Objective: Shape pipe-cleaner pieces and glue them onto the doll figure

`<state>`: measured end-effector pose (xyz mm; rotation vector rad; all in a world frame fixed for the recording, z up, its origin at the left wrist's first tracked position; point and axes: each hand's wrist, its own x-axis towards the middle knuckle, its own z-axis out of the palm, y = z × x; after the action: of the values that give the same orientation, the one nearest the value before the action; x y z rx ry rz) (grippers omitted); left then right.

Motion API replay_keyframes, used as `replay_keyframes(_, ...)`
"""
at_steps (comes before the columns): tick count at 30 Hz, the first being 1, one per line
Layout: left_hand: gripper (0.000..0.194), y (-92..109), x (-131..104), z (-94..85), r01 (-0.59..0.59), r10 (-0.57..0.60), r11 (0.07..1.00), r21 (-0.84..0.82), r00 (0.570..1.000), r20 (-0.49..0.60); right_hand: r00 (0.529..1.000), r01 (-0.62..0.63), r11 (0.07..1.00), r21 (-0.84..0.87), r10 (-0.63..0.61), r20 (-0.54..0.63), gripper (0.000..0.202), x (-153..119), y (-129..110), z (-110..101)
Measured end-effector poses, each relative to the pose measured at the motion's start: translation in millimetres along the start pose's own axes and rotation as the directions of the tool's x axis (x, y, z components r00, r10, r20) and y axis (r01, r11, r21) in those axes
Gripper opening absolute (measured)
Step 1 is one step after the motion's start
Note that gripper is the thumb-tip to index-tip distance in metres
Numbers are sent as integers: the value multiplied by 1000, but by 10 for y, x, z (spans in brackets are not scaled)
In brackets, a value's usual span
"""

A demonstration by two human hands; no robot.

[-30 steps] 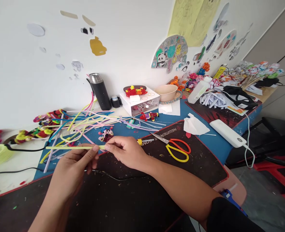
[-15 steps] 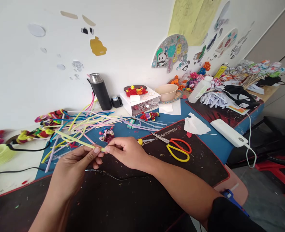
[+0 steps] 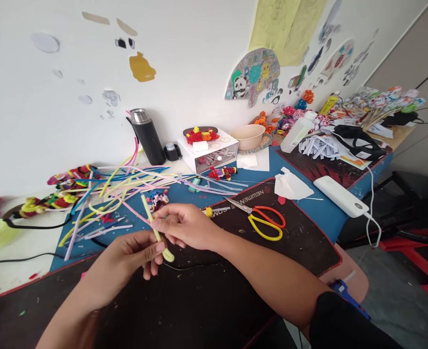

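A pale yellow-green fuzzy stem (image 3: 147, 207) slants between my hands, its lower end folded into a thick rounded bundle. My left hand (image 3: 126, 259) pinches it near that folded end with thumb and fingers. Higher up, my right hand (image 3: 184, 228) pinches the same stem, its straight tip sticking out above the fingers. Just behind my right hand lies a small doll-like figure (image 3: 158, 198) of dark red and blue. Loose coloured stems (image 3: 122, 186) are spread over the blue table top to the left.
Scissors with red and yellow handles (image 3: 266, 223) lie on a dark mat (image 3: 301, 257). Farther back stand a black flask (image 3: 148, 138), a white drawer box (image 3: 208, 155) and a beige bowl (image 3: 248, 137). A white power bank (image 3: 340, 196) sits at the right edge.
The yellow-green stem has turned from lying nearly sideways to a steep slant, with its folded end now showing below my left fingers. The view has shifted slightly.
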<state>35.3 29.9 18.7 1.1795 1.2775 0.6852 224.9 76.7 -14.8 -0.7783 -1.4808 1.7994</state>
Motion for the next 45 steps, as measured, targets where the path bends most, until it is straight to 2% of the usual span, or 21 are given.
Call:
replay_keyframes(2,42,-15,16,31,22,-23,999,27,998,58,1000,-12,999,30,11,18,48,3,-5,9)
replay_keyframes(5,42,-88,41,9,6,-7,1000,21,998,64,1000,-14,998,68,13,27,48,5,-34,8)
replay_keyframes(11,52,-141,54,-78,-59,51,997,-58,991,-126,996,-14,996,87,22,-91,45,34,-51,-29)
replay_keyframes(16,46,-137,73,-99,-146,102,981,-124,946,-307,990,-39,996,84,50,-131,45,46,-34,-27)
replay_keyframes(20,43,-145,92,-75,-188,88,960,-206,906,-413,992,-42,999,-3,42,-123,38,24,-28,-16)
replay_keyframes(25,54,-106,124,9,-193,-12,912,-362,870,-493,986,34,966,-255,-75,-151,31,11,12,9)
replay_keyframes(27,58,-90,130,40,-207,-28,897,-391,856,-517,986,47,954,-297,-92,-141,28,14,26,18)
replay_keyframes(29,58,-77,129,66,-218,-46,878,-427,849,-527,988,42,951,-306,-85,-128,25,15,34,25)
replay_keyframes(34,46,-52,132,114,-194,-94,836,-514,872,-481,992,10,945,-326,-52,-119,17,7,39,47)
replay_keyframes(45,41,-18,102,76,-166,-116,821,-546,888,-444,995,10,939,-345,-43,-89,20,7,51,62)
